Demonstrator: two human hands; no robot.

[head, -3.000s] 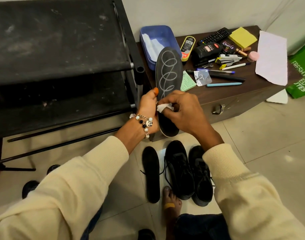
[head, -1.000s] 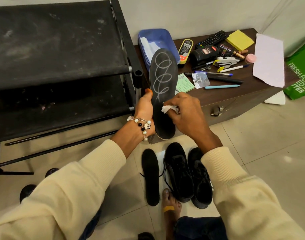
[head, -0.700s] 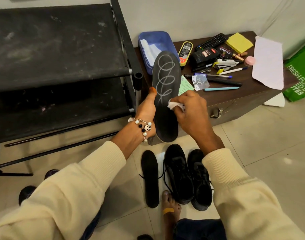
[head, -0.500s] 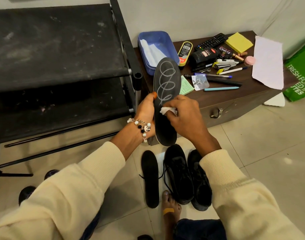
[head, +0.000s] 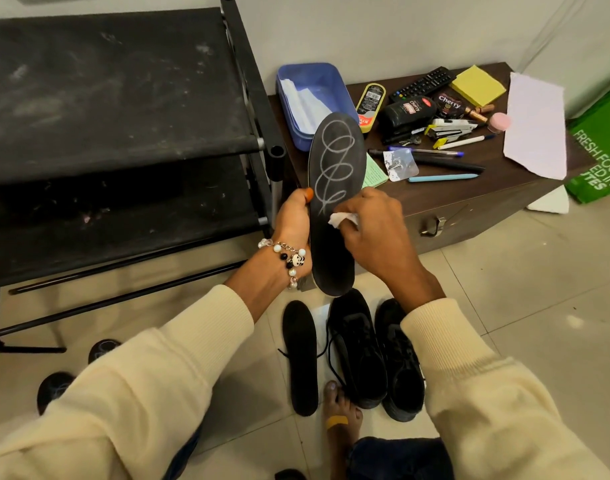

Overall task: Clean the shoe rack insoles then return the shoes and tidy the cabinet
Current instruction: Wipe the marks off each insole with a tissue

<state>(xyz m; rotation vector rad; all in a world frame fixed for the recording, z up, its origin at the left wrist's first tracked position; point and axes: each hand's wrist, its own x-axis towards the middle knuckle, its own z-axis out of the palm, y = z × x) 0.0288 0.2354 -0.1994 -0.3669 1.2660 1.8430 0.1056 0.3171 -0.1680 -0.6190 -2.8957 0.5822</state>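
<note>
Pale tiled floor [head: 525, 306], seen from above. Nearest: a bare foot [head: 341, 407] with a yellow plaster across the toes. Just beyond it, a pair of black shoes [head: 376, 351] side by side, toes pointing away, and a loose black insole [head: 300, 355] flat on the floor at their left, long axis running near to far.

Above these, held off the floor: a second black insole [head: 334, 202], upright, heel end down, toe end up and tilted slightly right, with white looping scribbles on its upper half. Left hand [head: 293, 226], beaded bracelet at the wrist, grips its left edge, thumb on the front face. Right hand [head: 373, 230]: fingers curled, pinching a small white wipe [head: 341, 220] against the insole's middle, just below the scribbles.

Left, farther: black fabric shoe rack [head: 113, 109], dusty shelves. Right, farther: dark wooden cabinet [head: 470, 199], its top carrying a blue tray [head: 334, 88], shoe polish bottle [head: 407, 112], remote control [head: 423, 84], pens, yellow sticky notes [head: 478, 85] and a paper sheet [head: 535, 126].
</note>
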